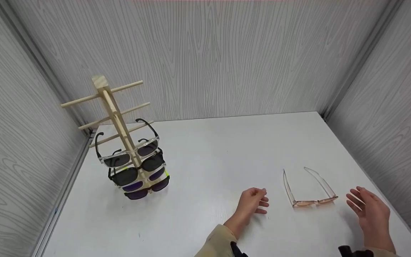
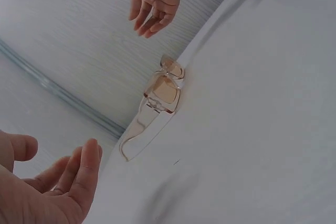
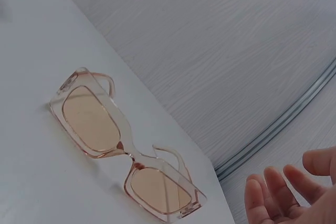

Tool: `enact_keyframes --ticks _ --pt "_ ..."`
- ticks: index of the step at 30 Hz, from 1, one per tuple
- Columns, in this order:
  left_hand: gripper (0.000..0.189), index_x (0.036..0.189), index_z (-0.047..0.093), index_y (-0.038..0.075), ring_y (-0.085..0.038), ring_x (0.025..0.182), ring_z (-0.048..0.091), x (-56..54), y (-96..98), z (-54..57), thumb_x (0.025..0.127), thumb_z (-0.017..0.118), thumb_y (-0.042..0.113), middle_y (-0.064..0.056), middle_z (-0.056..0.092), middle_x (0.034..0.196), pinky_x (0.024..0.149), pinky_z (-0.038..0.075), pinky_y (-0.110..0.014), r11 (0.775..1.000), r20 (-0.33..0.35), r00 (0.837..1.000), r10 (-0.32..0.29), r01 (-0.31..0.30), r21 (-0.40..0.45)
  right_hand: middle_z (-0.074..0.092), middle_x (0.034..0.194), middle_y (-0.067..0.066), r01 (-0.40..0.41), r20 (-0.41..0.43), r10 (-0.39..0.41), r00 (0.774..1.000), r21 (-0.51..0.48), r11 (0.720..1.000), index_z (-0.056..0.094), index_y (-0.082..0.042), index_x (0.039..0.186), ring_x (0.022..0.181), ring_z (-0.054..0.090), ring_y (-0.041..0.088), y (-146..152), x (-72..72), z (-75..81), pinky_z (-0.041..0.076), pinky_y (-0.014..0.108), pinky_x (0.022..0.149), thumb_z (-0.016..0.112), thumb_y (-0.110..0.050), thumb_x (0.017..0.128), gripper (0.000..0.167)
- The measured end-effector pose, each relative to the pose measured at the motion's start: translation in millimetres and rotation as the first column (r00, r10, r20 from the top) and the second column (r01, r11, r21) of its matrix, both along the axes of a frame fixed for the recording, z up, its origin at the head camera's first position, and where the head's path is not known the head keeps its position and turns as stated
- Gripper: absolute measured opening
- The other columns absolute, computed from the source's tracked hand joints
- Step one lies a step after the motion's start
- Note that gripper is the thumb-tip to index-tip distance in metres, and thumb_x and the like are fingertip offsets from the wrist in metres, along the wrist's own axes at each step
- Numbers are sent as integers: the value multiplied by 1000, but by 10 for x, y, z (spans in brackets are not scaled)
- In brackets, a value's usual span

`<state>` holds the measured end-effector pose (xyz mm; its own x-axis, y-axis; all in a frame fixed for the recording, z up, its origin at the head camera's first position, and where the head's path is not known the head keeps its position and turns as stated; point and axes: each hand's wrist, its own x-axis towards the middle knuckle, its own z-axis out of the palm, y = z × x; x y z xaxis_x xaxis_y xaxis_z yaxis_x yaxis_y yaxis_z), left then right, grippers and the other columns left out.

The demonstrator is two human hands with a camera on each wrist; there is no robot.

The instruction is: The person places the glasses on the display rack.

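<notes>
A pair of clear-framed sunglasses with pale orange lenses lies on the white table, temples unfolded and pointing away from me. To its left is my left hand, fingers loosely bent and holding nothing. On the other side my right hand hovers near the right hinge, palm turned inward, fingers relaxed and apart from the frame. In the right wrist view the sunglasses show both lenses, with my right fingers off to the side. The left wrist view has the sunglasses between both hands.
At the left stands a wooden display rack with several crossbars. Several sunglasses hang on its lower bars, while the upper bars are bare. Grey wood-grain panels wall the table at the back and both sides.
</notes>
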<state>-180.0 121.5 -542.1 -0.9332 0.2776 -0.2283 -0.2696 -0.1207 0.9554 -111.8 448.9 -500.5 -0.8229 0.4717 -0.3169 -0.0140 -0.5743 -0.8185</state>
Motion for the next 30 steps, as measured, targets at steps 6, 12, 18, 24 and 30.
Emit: enact_keyframes --ticks 6,12,18,24,30 --pt "27 97 61 2 -25 77 66 11 169 -32 91 60 28 -9 63 84 58 57 -37 1000 46 998 -31 31 3 69 84 3 35 125 -39 991 34 999 65 -13 94 77 68 18 0 -21 -91 56 33 71 72 -18 82 15" --pt "28 99 61 2 -24 79 65 37 315 -67 90 60 28 -8 63 86 58 57 -36 999 78 996 -41 42 -12 67 82 -2 27 246 -48 968 88 996 59 -15 102 80 66 15 -14 -37 -208 56 31 74 71 -22 83 24" --pt "26 98 62 3 -26 81 65 82 427 -142 89 62 28 -9 62 88 57 57 -37 999 102 994 -37 40 -31 65 80 -9 -23 324 -20 946 129 991 48 -19 117 83 65 10 -47 -47 -278 53 29 81 70 -28 83 41" --pt "26 97 62 5 -25 80 64 100 525 -176 88 63 29 -9 62 88 58 57 -38 997 139 989 -46 54 -56 62 79 -12 -85 374 14 927 172 981 38 -20 135 84 63 8 -91 -59 -325 52 28 84 71 -34 81 64" --pt "23 94 61 5 -24 78 65 84 640 -144 87 65 27 -9 61 86 57 57 -37 995 191 980 -59 75 -73 62 80 -10 -127 385 41 922 201 971 46 -19 113 85 63 9 -116 -102 -350 53 28 82 68 -31 85 38"
